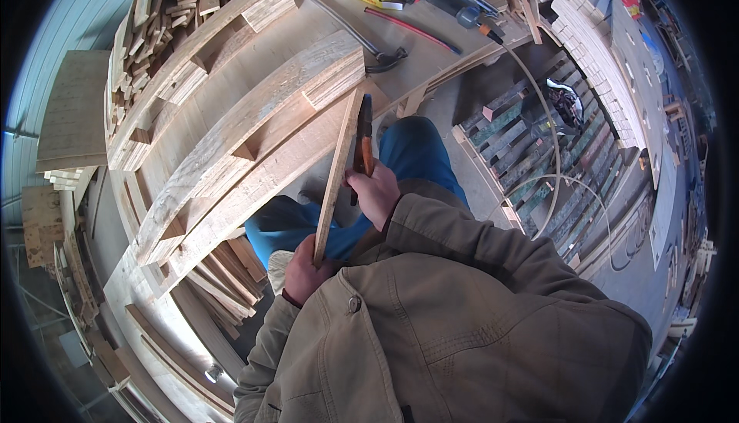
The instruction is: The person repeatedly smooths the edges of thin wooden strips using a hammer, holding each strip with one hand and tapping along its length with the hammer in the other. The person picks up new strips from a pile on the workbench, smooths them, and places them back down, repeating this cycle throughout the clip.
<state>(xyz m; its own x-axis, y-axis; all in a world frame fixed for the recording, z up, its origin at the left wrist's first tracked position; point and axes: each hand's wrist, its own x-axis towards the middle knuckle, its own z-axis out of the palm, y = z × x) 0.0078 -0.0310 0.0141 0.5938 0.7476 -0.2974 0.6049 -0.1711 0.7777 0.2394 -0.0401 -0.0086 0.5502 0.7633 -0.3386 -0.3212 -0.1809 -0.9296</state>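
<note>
My left hand (pixel 306 270) is closed around the lower end of a narrow wooden strip (pixel 336 180), which stands tilted up in front of my lap. My right hand (pixel 375 192) grips a hand tool that looks like pliers (pixel 366 127), with a dark upper end and an orange-brown handle. Close alongside the strip, the tool points up and away from me. Whether its jaws touch the wood I cannot tell. Just beyond the strip's top lies a long curved wooden frame piece (pixel 254 119) with blocks between its layers.
A claw hammer (pixel 385 60) and a red rod (pixel 412 29) lie on the workbench (pixel 327 34). A second curved frame (pixel 196 53) and heaped offcuts (pixel 188 0) are at the left. To the right are a slatted pallet (pixel 531 127), a looping hose (pixel 556 142) and stacked boards (pixel 600 61).
</note>
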